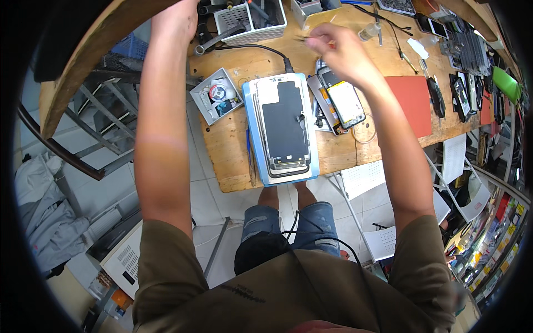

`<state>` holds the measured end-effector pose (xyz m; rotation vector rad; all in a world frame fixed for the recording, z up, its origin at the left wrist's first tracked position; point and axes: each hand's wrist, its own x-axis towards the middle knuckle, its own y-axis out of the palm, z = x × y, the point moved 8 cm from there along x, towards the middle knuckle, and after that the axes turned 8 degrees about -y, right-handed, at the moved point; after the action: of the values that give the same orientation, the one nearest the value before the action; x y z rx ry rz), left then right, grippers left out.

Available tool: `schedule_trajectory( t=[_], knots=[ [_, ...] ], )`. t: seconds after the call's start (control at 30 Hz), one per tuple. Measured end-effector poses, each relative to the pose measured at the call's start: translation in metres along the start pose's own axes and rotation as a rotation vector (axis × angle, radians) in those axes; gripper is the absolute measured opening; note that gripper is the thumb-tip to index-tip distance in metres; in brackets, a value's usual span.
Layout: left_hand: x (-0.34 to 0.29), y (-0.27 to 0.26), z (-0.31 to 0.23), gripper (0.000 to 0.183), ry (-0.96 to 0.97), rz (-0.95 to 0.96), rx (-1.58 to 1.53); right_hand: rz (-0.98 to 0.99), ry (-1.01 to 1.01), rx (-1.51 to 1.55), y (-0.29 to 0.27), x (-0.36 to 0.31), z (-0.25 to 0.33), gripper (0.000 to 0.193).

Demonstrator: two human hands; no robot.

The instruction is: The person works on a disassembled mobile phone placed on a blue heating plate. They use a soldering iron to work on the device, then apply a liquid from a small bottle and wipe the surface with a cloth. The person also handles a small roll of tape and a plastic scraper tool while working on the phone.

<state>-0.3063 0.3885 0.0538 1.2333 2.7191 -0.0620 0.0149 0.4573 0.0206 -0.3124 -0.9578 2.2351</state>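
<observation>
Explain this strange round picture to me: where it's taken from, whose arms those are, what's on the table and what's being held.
There is no machine here, only a person's two bare hands. The camera sits on that person's head, looking down; its fisheye lens bends straight edges.

On the wooden table, a dark phone-screen panel lies on a blue-edged block. A small grey tray stands to its left, phone parts lie to its right, and farther right is an orange-red mat.

The right hand pinches a thin item, too small to name. The left hand is cut off by the top edge, so its grip cannot be told.
</observation>
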Motion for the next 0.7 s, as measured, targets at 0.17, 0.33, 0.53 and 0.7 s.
schedule_trajectory(
  t=[0.17, 0.33, 0.53, 0.7],
  knots=[
    [-0.119, 0.026, -0.017, 0.04, 0.333, 0.063, 0.231, -0.209, 0.125, -0.354, -0.038, -0.07, -0.108, 0.028],
    [-0.158, -0.02, 0.072, 0.05, 0.032, 0.09, 0.656, -0.36, 0.103, -0.367, -0.04, -0.096, -0.153, 0.034],
    [-0.17, -0.022, 0.105, 0.049, 0.034, 0.059, 1.009, -0.502, 0.015, -0.294, -0.056, -0.128, -0.055, 0.033],
    [-0.196, -0.021, 0.077, 0.032, 0.125, -0.026, 1.009, -0.31, -0.039, 0.007, 0.005, -0.169, 0.07, 0.034]
  ],
)
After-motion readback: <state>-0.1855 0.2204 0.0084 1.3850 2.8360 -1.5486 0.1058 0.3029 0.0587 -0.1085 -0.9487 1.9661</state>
